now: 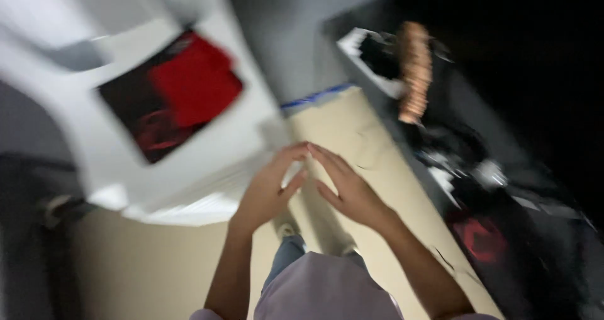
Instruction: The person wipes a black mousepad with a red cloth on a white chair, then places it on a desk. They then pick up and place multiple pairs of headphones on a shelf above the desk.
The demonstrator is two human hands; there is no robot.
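Both our hands sit at the frame's centre, left hand (269, 191) and right hand (348, 188) open, fingertips meeting, grasping nothing. Nearest, to the upper left, we see a big white plastic chair (207, 150) holding a red cloth (195, 81).

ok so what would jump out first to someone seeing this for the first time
The left hand and right hand stand out at centre, held open with fingertips nearly meeting, holding nothing. At upper left, a bright red patch shows through an opening in a blurred white plastic chair. At upper right, a coppery ridged object hangs against the dark; the blur hides what it is.
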